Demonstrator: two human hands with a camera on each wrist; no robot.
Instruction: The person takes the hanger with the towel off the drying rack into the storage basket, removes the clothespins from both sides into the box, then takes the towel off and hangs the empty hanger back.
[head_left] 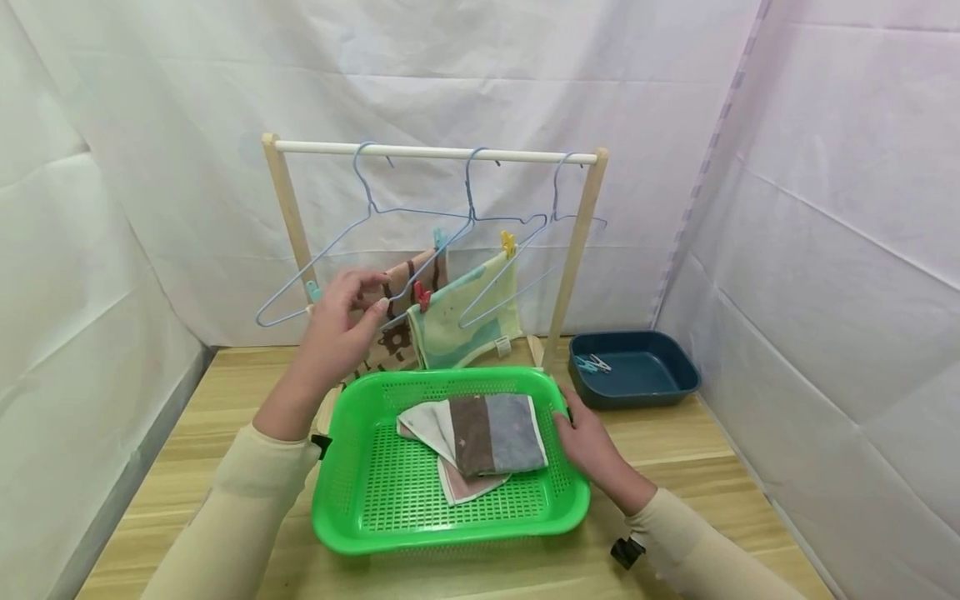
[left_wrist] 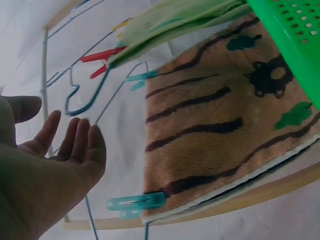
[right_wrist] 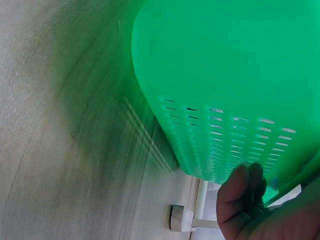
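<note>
My left hand [head_left: 341, 333] is raised by the left end of the middle blue hanger [head_left: 469, 196], its fingers loosely bent with a gap between them and the wire in the left wrist view. That hanger carries a pale green towel [head_left: 468, 312] with a red clothespin [head_left: 422, 296] and a yellow clothespin [head_left: 508, 243]. Behind it, a brown patterned towel [left_wrist: 200, 112] hangs from the left hanger [head_left: 369, 200] by turquoise clothespins [left_wrist: 136, 201]. My right hand [head_left: 592, 450] grips the right rim of a green plastic basket [head_left: 450, 542]. Folded towels [head_left: 513, 433] lie inside the basket.
A wooden rack with a white rod [head_left: 420, 152] stands behind the basket. A third blue hanger [head_left: 557, 187] hangs at its right end. On the wooden table [head_left: 675, 500], a dark blue tub [head_left: 637, 392] at right holds a few clothespins [head_left: 592, 364]. White curtains surround the table.
</note>
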